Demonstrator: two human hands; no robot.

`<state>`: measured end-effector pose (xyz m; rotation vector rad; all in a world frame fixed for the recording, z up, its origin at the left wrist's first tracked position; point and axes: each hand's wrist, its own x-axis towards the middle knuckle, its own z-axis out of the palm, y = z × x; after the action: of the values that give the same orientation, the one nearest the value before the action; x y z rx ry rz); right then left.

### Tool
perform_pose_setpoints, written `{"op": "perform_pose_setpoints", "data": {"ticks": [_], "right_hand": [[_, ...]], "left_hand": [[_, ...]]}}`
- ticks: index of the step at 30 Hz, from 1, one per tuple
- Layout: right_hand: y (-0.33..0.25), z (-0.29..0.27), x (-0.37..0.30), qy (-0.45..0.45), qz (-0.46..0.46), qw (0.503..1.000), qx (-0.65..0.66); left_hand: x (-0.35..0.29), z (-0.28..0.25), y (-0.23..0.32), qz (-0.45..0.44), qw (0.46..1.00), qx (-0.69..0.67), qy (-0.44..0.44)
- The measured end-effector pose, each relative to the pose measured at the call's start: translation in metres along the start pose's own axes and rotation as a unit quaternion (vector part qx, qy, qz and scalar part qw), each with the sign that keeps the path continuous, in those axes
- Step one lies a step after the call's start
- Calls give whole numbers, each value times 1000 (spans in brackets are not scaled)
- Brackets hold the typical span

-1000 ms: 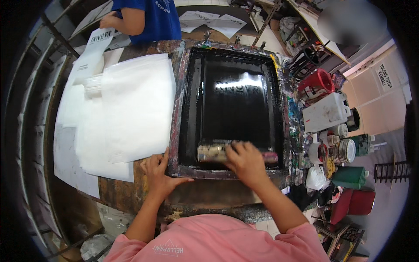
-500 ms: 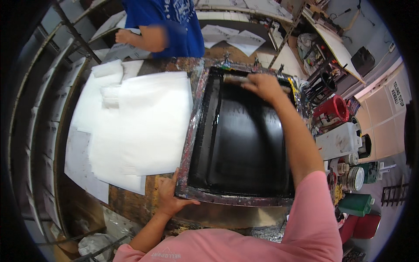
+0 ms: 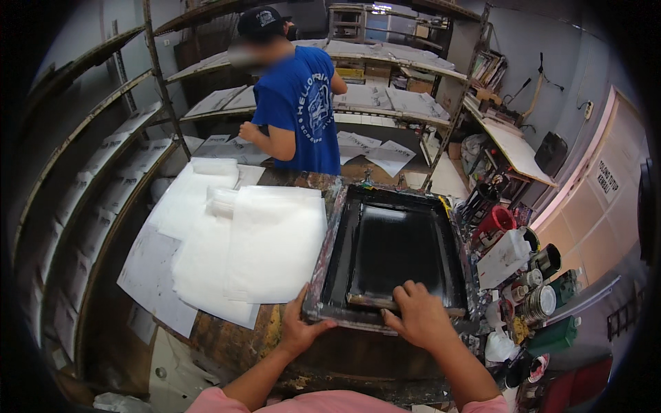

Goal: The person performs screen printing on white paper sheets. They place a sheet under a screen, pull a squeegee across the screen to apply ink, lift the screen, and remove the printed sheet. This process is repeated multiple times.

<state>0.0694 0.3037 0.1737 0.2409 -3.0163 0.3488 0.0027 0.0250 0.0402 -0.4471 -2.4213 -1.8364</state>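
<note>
A screen-printing frame (image 3: 326,265) lies on the worktable, its mesh coated with glossy black ink. My right hand (image 3: 421,320) is closed over the handle of a squeegee (image 3: 368,301), which lies crosswise at the near end of the mesh. At the near left corner of the frame, my left hand (image 3: 301,330) grips the wood, its thumb along the front edge and its fingers up the left side. Left of the frame, close to that hand, spreads a stack of white sheets (image 3: 275,241). Whatever lies beneath the screen is hidden.
A person in a blue shirt (image 3: 313,103) stands beyond the table, turned aside. Drying racks (image 3: 113,162) with printed sheets line the left. Ink cans (image 3: 540,301), a white jug (image 3: 506,258) and a red bucket (image 3: 496,221) crowd the right.
My right hand has drawn the squeegee from the far end of the screen to the near end. My left hand stays at the frame's corner. The view has tilted up, showing more of the other person.
</note>
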Motion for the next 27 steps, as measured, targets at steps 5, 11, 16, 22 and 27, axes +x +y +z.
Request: {"op": "perform_pose_setpoints", "data": {"ticks": [5, 11, 16, 22, 27], "right_hand": [[-12, -88, 53, 276, -44, 951, -130], [11, -141, 120, 335, -37, 936, -99], [26, -165, 152, 365, -39, 925, -96], [25, -173, 165, 349, 7, 932, -100], [23, -173, 167, 340, 40, 929, -140]], "left_hand": [[83, 31, 37, 192, 933, -296, 68], [249, 99, -50, 98, 992, 80, 26], [300, 147, -118, 273, 904, 326, -26], [304, 146, -91, 225, 949, 211, -58], [282, 78, -55, 103, 988, 116, 5]]}}
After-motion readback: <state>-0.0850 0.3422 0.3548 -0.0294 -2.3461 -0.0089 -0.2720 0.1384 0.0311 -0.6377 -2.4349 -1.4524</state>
